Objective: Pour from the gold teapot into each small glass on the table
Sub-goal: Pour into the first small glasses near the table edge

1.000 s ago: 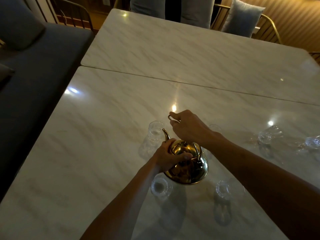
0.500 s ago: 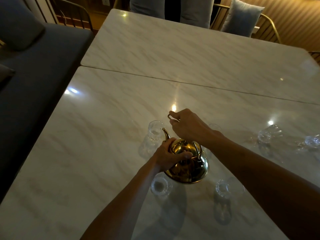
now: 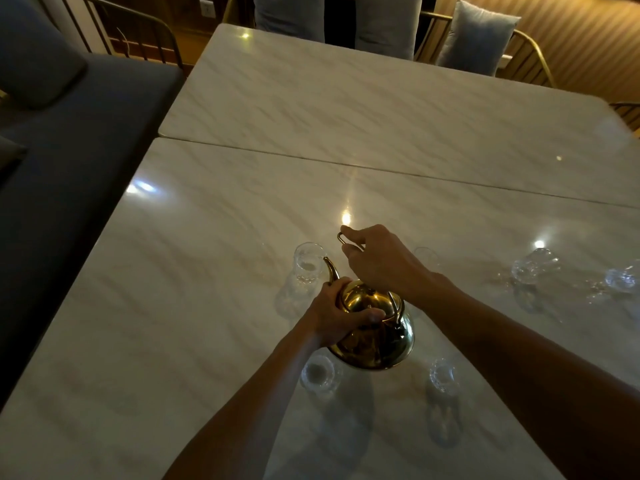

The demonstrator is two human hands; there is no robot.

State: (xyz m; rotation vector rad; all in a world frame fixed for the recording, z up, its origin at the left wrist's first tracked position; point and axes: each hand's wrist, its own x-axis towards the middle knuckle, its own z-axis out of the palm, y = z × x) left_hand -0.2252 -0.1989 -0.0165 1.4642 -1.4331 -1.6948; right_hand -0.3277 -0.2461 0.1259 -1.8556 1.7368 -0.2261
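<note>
The gold teapot (image 3: 375, 341) hangs tilted over the marble table (image 3: 194, 306), its spout aimed at a small glass (image 3: 308, 263) just beyond it. My right hand (image 3: 377, 259) grips the teapot's top handle. My left hand (image 3: 341, 313) curls around the pot's left side with the thumb pressing the lid. Two small glasses stand near me, one (image 3: 317, 374) below the pot and one (image 3: 442, 375) to its right. Another glass (image 3: 427, 256) peeks out behind my right wrist. Two more glasses (image 3: 533, 266) (image 3: 621, 278) stand at the far right.
A second marble table (image 3: 346, 98) abuts the far edge. A dark grey sofa (image 3: 69, 150) runs along the left side. Chairs with grey cushions (image 3: 478, 36) stand behind the far table.
The teapot and both hands have barely shifted; the pot stays tilted toward the far-left glass.
</note>
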